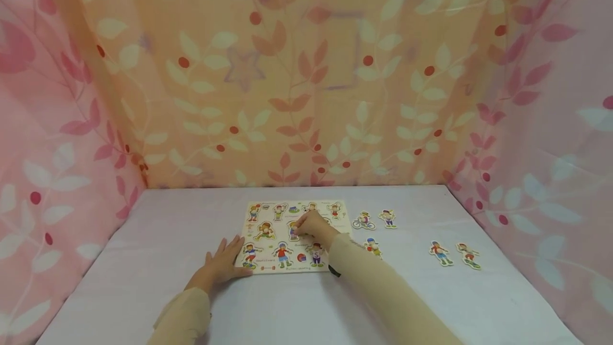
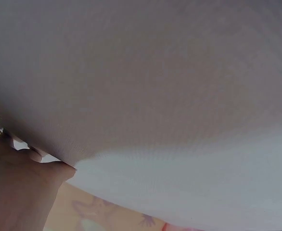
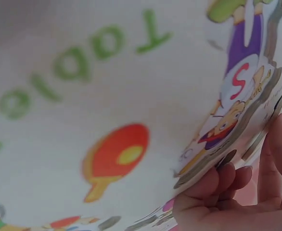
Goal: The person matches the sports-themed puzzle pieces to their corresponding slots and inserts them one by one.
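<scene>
A flat puzzle board (image 1: 306, 268) with printed sports figures lies on the table. My left hand (image 1: 222, 261), fingers spread, rests at its left edge, the thumb along the front-left corner. In the left wrist view, part of the left hand (image 2: 23, 187) shows beside the pale cloth. Over the middle of the board my right hand (image 1: 313, 226) pinches a small figure-shaped puzzle piece (image 1: 293, 230) close to the board's surface. The right wrist view shows the right hand (image 3: 227, 197) with thumb and fingers at the piece's edge, beside a purple-trousered figure (image 3: 239, 72) marked S.
Right of the board lie several loose figure pieces: a cyclist (image 1: 365, 221), a purple-trousered one (image 1: 388, 219), one partly behind the right sleeve (image 1: 372, 246), and two farther right, a blue-trousered figure (image 1: 440, 253) and a skater (image 1: 468, 256). Flowered curtains (image 1: 297, 95) enclose the table.
</scene>
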### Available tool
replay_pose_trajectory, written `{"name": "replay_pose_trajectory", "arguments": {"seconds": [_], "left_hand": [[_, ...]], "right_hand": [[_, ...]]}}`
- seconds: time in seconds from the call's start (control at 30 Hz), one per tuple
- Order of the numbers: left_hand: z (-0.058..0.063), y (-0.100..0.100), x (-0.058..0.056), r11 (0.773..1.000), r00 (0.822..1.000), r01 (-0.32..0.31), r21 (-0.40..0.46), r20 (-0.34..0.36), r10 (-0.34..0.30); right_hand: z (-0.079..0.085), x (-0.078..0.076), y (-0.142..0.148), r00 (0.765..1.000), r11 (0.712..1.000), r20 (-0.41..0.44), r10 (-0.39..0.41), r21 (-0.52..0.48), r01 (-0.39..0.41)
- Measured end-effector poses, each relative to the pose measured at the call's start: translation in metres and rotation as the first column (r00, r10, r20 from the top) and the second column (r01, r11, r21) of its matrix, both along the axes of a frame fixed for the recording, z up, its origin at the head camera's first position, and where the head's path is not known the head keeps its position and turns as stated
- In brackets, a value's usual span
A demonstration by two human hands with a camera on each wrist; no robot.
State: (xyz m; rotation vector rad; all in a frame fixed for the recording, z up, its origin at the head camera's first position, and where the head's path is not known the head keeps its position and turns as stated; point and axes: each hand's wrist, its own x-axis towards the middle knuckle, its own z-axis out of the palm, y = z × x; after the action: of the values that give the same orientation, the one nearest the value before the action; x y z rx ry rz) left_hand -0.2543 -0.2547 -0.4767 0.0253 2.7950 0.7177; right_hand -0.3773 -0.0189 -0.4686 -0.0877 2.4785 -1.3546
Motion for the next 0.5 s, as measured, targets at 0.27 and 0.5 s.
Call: {"name": "replay_pose_trajectory", "arguments": {"seconds": [0.27, 0.5], "left_hand": [[-0.0031, -0.0062, 0.0039, 1.000, 1.000, 0.008, 0.027, -0.029, -0.008], [-0.0033, -0.0008, 0.0015, 0.999, 0.999, 0.032, 0.032, -0.037, -0.031]], "right_hand": [[0.0024, 0.0029, -0.0091, 0.998, 0.995, -0.049, 0.049, 0.090, -0.044], [0.0008, -0.0055, -0.0022, 0.998, 0.995, -0.013, 0.064, 0.082, -0.063]]}}
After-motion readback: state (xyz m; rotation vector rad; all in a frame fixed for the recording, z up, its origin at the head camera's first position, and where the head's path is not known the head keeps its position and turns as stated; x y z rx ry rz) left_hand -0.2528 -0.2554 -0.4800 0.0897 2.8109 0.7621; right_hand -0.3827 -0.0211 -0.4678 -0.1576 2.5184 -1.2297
